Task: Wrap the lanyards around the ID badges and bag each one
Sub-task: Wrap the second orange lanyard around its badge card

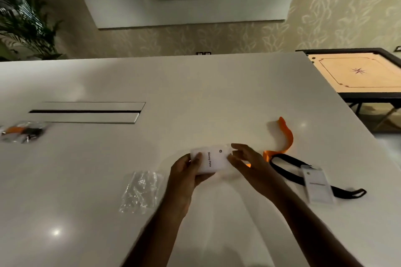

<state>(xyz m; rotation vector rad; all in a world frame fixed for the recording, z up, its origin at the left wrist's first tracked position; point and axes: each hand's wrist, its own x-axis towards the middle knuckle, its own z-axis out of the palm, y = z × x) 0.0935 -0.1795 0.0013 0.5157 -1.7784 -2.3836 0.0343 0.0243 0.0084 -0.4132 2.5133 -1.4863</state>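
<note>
White plastic fills the middle of the head view: an ID badge (pixel 211 161), printed "Skinny Pete", held just above the tabletop (pixel 195 97) between both hands. The left hand (pixel 188 172) grips the badge's left end, thumb curled over the front face and fingers wrapped behind it. The right hand (pixel 246 160) is at the badge's right end, its fingers bent and closed on that edge; exactly what they pinch there is blurred. An orange lanyard (pixel 284 138) trails from behind the right hand, lying on the tabletop and curling up and away to the right, its far end lifted in a loop.

Just right of the hands lies a second badge (pixel 317 184), face up on the tabletop, resting on top of a black lanyard (pixel 288 165) that loops from near the orange one out past the badge to the right. Left of the left forearm, a clear plastic bag (pixel 141 191) lies crumpled flat on the tabletop. Far off at the left edge sits a bagged bundle (pixel 21 132) showing orange and black through clear plastic. A long cable slot (pixel 86 112) is set into the tabletop beyond it. Past the tabletop's right corner stands a carrom board (pixel 355 73), and a potted plant (pixel 23 19) stands at far left against the patterned wall.
</note>
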